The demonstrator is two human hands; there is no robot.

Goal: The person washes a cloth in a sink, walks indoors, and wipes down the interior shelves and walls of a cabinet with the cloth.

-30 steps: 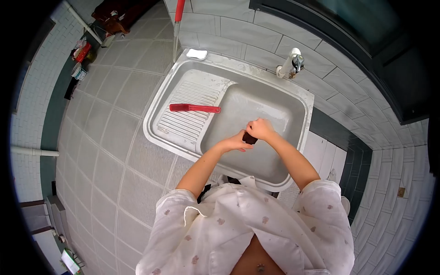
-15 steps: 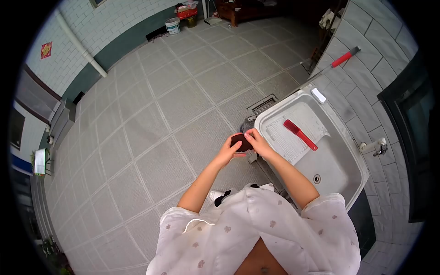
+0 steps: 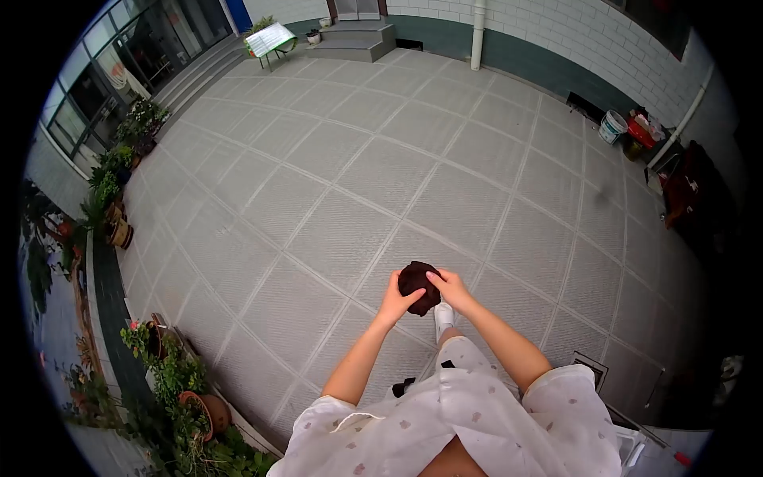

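In front of my body I hold a dark maroon, crumpled, soft-looking bundle (image 3: 416, 278), perhaps cloth, between both hands. My left hand (image 3: 395, 302) is closed on its left side, the thumb lying across the lower front. On the opposite side my right hand (image 3: 454, 291) grips the edge, its thumb near the upper right. The fingers behind the bundle are hidden. Just below it shows a white shoe (image 3: 444, 316) on the paved floor.
Potted plants (image 3: 171, 374) line the left side. Grey steps (image 3: 354, 41) and a board on a stand (image 3: 271, 41) are at the far wall. A white bucket (image 3: 612, 126) stands far right. At lower right are a floor grate (image 3: 590, 367) and a sink corner (image 3: 632, 447).
My view and body have turned left, away from the sink, toward the open yard and plants. The maroon bundle stays in both hands, with more of its crumpled surface showing.
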